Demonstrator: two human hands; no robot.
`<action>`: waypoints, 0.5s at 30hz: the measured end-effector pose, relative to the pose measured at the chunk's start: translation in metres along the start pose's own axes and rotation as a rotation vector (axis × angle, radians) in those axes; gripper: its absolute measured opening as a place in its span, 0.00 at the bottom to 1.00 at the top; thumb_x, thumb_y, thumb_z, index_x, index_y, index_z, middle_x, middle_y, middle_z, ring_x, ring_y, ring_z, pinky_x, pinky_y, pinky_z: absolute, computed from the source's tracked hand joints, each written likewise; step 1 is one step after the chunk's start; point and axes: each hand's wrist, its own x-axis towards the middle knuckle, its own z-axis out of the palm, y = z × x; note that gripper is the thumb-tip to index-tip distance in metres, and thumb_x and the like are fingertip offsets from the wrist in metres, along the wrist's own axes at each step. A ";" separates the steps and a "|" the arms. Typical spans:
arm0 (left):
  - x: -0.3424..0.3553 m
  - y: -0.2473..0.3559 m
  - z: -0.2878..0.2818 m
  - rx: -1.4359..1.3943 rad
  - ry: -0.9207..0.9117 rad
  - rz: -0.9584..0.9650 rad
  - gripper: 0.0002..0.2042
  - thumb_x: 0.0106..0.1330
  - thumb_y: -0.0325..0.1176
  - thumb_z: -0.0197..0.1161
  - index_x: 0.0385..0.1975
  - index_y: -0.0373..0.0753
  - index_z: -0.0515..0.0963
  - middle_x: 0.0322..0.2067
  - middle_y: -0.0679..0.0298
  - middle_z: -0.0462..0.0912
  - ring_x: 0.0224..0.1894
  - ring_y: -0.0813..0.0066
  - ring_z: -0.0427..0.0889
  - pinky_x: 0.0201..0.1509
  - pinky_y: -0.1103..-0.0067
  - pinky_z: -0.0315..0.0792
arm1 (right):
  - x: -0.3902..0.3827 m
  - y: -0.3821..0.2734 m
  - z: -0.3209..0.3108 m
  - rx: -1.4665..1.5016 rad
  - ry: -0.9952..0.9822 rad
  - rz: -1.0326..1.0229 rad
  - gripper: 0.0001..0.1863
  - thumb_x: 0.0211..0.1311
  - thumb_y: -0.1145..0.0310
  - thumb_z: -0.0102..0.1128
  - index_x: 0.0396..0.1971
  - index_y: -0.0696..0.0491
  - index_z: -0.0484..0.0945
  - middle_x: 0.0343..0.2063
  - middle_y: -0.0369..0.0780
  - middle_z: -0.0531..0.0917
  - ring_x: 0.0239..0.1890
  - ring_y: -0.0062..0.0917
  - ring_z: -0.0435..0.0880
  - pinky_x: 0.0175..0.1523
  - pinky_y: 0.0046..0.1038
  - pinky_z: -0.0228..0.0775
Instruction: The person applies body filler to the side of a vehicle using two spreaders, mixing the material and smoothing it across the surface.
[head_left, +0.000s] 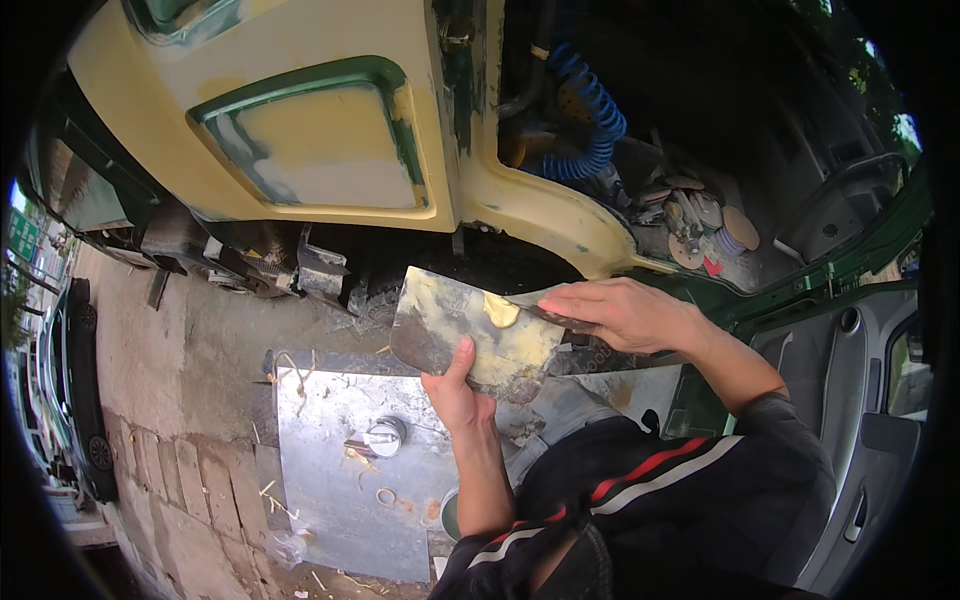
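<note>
Support the mixing board [445, 308] by its near edge with the left hand [458, 395], closed in a grip, with the thumb laid on the smeared face. Cannot tell the placing of the other left fingers, hidden beneath. Hold the spreader [568, 321] in the right hand [635, 312], gripped under straight, closely set fingers; cannot see the right thumb.

To work the yellow putty [501, 311] well, judging by its compact heap, tilt the spreader low and draw it in short, overlapping strokes with even pressure. Scrape under the heap and fold inward to limit trapped air. Brace the board against each stroke. Stop short of the rim to avoid dropping material onto the metal sheet [335, 430] below.

Locate the putty near the far edge of the board, just left of the right fingertips and close to the spreader. Cannot confirm contact between spreader and putty from this angle. Note the left thumb on the near side of the putty, slightly to its left and apart from it.
</note>
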 end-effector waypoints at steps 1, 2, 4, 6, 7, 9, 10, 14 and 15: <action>-0.003 0.004 -0.002 0.012 0.027 -0.010 0.29 0.62 0.17 0.64 0.64 0.30 0.66 0.58 0.50 0.77 0.58 0.58 0.79 0.65 0.65 0.72 | -0.012 -0.002 -0.005 -0.054 -0.135 0.099 0.18 0.64 0.74 0.56 0.54 0.55 0.79 0.49 0.46 0.83 0.48 0.43 0.83 0.53 0.39 0.76; -0.007 0.012 -0.004 -0.012 -0.008 -0.007 0.29 0.62 0.17 0.64 0.64 0.29 0.66 0.58 0.50 0.77 0.58 0.58 0.79 0.65 0.65 0.72 | -0.024 -0.003 -0.008 -0.106 -0.272 0.196 0.16 0.65 0.72 0.56 0.52 0.55 0.80 0.46 0.46 0.84 0.46 0.44 0.84 0.51 0.40 0.77; -0.010 0.037 0.003 -0.069 -0.121 0.026 0.29 0.62 0.17 0.65 0.64 0.29 0.66 0.58 0.50 0.77 0.58 0.58 0.79 0.65 0.65 0.72 | -0.044 0.000 0.005 -0.194 -0.271 0.301 0.15 0.68 0.66 0.54 0.49 0.56 0.81 0.38 0.47 0.86 0.42 0.47 0.84 0.47 0.44 0.77; -0.013 0.052 0.006 -0.023 -0.144 0.075 0.28 0.62 0.17 0.64 0.64 0.29 0.66 0.57 0.51 0.77 0.58 0.59 0.79 0.65 0.65 0.72 | -0.050 0.003 0.009 -0.053 -0.004 0.378 0.14 0.70 0.66 0.53 0.47 0.58 0.80 0.36 0.48 0.86 0.41 0.48 0.84 0.48 0.41 0.76; -0.013 0.055 0.006 0.007 -0.140 0.099 0.28 0.62 0.17 0.64 0.63 0.29 0.66 0.57 0.51 0.77 0.58 0.59 0.79 0.66 0.65 0.72 | -0.050 0.003 0.009 0.058 0.120 0.459 0.14 0.70 0.66 0.53 0.47 0.59 0.80 0.37 0.49 0.86 0.42 0.47 0.83 0.48 0.39 0.75; -0.013 0.055 0.004 0.094 -0.171 0.151 0.28 0.64 0.20 0.64 0.64 0.28 0.64 0.58 0.52 0.76 0.58 0.60 0.78 0.66 0.65 0.71 | -0.049 0.011 0.026 0.399 0.436 0.492 0.15 0.73 0.66 0.51 0.50 0.61 0.78 0.42 0.43 0.84 0.45 0.35 0.80 0.53 0.33 0.71; -0.013 0.052 0.001 0.157 -0.153 0.201 0.28 0.63 0.19 0.64 0.64 0.28 0.64 0.59 0.52 0.75 0.58 0.61 0.78 0.66 0.65 0.71 | -0.047 0.019 0.043 0.621 0.615 0.403 0.16 0.76 0.66 0.50 0.52 0.62 0.76 0.44 0.38 0.83 0.48 0.23 0.77 0.56 0.28 0.68; -0.016 0.041 0.004 0.318 -0.123 0.418 0.29 0.63 0.18 0.66 0.65 0.30 0.66 0.61 0.53 0.74 0.59 0.65 0.76 0.67 0.67 0.69 | -0.016 0.016 0.072 1.058 0.794 0.300 0.16 0.78 0.62 0.50 0.50 0.60 0.77 0.42 0.31 0.82 0.44 0.13 0.74 0.52 0.22 0.68; -0.014 0.040 0.004 0.361 -0.116 0.484 0.29 0.64 0.18 0.67 0.65 0.30 0.66 0.61 0.54 0.74 0.60 0.66 0.76 0.67 0.67 0.69 | -0.011 0.018 0.074 1.052 0.779 0.280 0.16 0.78 0.62 0.50 0.51 0.61 0.77 0.42 0.32 0.82 0.43 0.13 0.74 0.52 0.22 0.69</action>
